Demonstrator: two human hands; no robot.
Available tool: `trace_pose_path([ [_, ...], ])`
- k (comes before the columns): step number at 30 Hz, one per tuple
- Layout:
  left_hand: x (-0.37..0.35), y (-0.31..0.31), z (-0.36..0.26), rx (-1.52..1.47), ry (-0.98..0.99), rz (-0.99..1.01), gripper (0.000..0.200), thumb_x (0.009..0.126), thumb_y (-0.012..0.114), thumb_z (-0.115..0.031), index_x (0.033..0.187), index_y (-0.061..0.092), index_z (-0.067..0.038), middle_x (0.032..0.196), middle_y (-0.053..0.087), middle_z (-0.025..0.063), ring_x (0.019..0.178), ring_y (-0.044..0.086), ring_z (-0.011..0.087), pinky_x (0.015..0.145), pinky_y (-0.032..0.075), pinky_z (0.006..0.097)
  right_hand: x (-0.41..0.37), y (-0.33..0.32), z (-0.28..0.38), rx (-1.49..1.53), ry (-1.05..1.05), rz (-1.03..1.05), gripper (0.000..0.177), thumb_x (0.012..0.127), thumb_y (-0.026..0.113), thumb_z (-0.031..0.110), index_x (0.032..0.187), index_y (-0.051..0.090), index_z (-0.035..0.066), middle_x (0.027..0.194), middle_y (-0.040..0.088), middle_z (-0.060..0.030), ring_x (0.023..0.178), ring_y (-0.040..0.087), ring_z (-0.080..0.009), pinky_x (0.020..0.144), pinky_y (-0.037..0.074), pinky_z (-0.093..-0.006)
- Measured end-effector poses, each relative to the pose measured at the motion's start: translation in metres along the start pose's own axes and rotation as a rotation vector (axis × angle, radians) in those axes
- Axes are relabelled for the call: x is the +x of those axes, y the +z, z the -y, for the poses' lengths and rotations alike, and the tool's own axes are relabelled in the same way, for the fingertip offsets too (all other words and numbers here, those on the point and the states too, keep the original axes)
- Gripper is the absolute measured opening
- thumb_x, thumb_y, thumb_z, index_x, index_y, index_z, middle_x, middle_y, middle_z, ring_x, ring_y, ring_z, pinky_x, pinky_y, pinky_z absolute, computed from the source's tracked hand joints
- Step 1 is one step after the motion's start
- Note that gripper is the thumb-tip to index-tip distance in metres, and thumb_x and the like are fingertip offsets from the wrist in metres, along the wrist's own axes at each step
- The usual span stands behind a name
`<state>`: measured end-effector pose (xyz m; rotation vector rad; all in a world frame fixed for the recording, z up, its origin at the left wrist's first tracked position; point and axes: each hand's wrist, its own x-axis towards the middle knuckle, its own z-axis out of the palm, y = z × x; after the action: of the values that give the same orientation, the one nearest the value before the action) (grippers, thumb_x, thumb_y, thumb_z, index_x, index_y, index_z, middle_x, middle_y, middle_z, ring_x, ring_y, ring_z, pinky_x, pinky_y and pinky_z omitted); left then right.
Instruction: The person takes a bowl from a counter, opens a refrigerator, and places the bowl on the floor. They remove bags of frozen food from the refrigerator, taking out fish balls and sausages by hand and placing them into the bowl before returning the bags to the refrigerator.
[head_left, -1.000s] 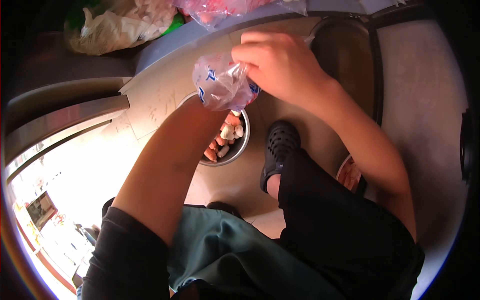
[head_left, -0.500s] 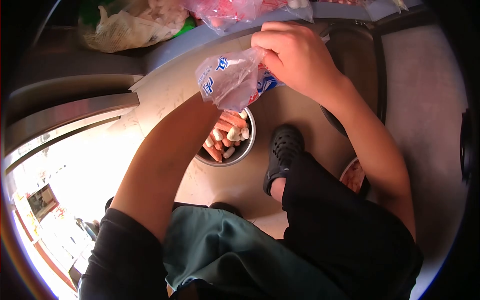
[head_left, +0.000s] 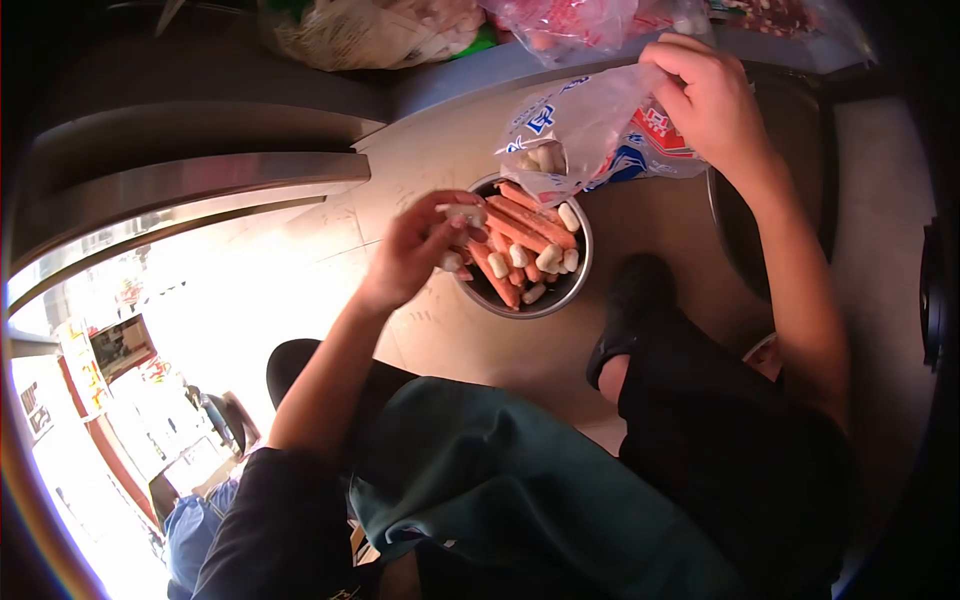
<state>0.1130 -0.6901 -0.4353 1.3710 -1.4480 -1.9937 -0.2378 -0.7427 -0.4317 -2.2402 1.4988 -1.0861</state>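
Observation:
My left hand (head_left: pixel 415 245) is over the left rim of a round metal bowl (head_left: pixel 588 240), its fingers curled around small whitish pieces (head_left: pixel 462 213) whose kind I cannot make out. Reddish sausages (head_left: pixel 528 222) fill the bowl, with several short white pieces (head_left: pixel 549 258) lying on top. Up to the right, my right hand (head_left: pixel 705 95) grips the edge of a clear plastic bag (head_left: pixel 590 110) with blue and red print. Through the bag's film, near its mouth, more white pieces (head_left: pixel 545 157) show. The bag hangs tilted above the bowl's far side.
An open drawer or freezer edge (head_left: pixel 450 90) holds filled plastic bags (head_left: pixel 560 25) along the top. A metal-edged door panel (head_left: pixel 200 180) juts in from the left. A dark oval basin (head_left: pixel 790 180) stands at right. My shoe (head_left: pixel 635 300) is on the floor beside the bowl.
My left hand has come out of the bag and moved down and left to the bowl, with whitish pieces in its fingers. The right hand still grips the bag.

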Motion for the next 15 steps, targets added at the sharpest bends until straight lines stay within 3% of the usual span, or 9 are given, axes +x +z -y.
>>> trace_pose_path([
  [3, 0.011, -0.003, 0.048, -0.174, -0.076, 0.019, 0.032, 0.102, 0.041, -0.018, 0.131, 0.044, -0.004, 0.109, 0.06, 0.0102, 0.089, 0.062, 0.0148, 0.079, 0.055, 0.0297, 0.002, 0.005, 0.001, 0.036, -0.047, -0.026, 0.01, 0.08, 0.058, 0.0, 0.09, 0.057, -0.003, 0.078, 0.053, -0.0137, 0.066, 0.052, -0.0304, 0.063, 0.044, -0.0337],
  [7, 0.012, -0.002, 0.055, -0.276, -0.262, -0.084, 0.033, 0.101, 0.044, -0.022, 0.13, 0.048, -0.006, 0.111, 0.062, 0.0079, 0.097, 0.063, 0.0204, 0.089, 0.051, 0.032, 0.005, -0.004, 0.01, 0.042, 0.032, 0.064, 0.011, 0.079, 0.058, -0.001, 0.09, 0.057, -0.003, 0.079, 0.053, -0.0136, 0.067, 0.053, -0.0304, 0.062, 0.044, -0.034],
  [9, 0.008, 0.001, 0.044, 0.614, 0.032, -0.12, 0.03, 0.099, 0.048, -0.019, 0.124, 0.055, -0.004, 0.108, 0.065, 0.0128, 0.101, 0.064, 0.0229, 0.088, 0.05, 0.0327, 0.005, -0.005, 0.01, 0.024, 0.008, 0.06, 0.011, 0.078, 0.058, 0.0, 0.089, 0.057, -0.003, 0.079, 0.053, -0.0134, 0.068, 0.054, -0.0311, 0.062, 0.044, -0.0346],
  [10, 0.006, 0.011, 0.026, 0.614, 0.036, -0.114, 0.03, 0.099, 0.048, -0.019, 0.124, 0.055, -0.004, 0.108, 0.065, 0.0128, 0.101, 0.064, 0.0229, 0.088, 0.05, 0.0327, 0.003, -0.005, 0.007, 0.018, 0.012, 0.058, 0.011, 0.078, 0.058, 0.0, 0.089, 0.057, -0.003, 0.079, 0.053, -0.0134, 0.068, 0.054, -0.0311, 0.062, 0.044, -0.0346],
  [12, -0.001, 0.038, -0.017, 0.809, 0.382, -0.238, 0.027, 0.095, 0.051, -0.015, 0.117, 0.06, -0.003, 0.106, 0.066, 0.0162, 0.105, 0.063, 0.0247, 0.088, 0.05, 0.0339, -0.002, 0.001, 0.003, 0.017, -0.026, 0.016, 0.011, 0.078, 0.059, 0.0, 0.089, 0.057, -0.003, 0.079, 0.054, -0.0132, 0.069, 0.055, -0.0317, 0.063, 0.044, -0.0351],
  [13, 0.006, 0.046, -0.026, 0.81, 0.38, -0.237, 0.027, 0.095, 0.051, -0.015, 0.117, 0.06, -0.003, 0.106, 0.066, 0.0162, 0.105, 0.063, 0.0247, 0.088, 0.05, 0.0339, -0.002, 0.002, 0.004, 0.019, -0.025, 0.016, 0.011, 0.078, 0.059, 0.0, 0.089, 0.057, -0.003, 0.079, 0.054, -0.0132, 0.069, 0.055, -0.0317, 0.063, 0.044, -0.0351],
  [15, 0.035, 0.059, -0.039, 0.924, 0.828, -0.291, 0.031, 0.091, 0.057, -0.005, 0.122, 0.057, -0.004, 0.098, 0.069, 0.0119, 0.086, 0.068, 0.0265, 0.073, 0.054, 0.0338, -0.001, -0.001, 0.006, 0.001, -0.017, 0.053, 0.012, 0.076, 0.058, 0.0, 0.088, 0.058, -0.002, 0.079, 0.055, -0.0131, 0.07, 0.056, -0.0324, 0.064, 0.045, -0.0361],
])
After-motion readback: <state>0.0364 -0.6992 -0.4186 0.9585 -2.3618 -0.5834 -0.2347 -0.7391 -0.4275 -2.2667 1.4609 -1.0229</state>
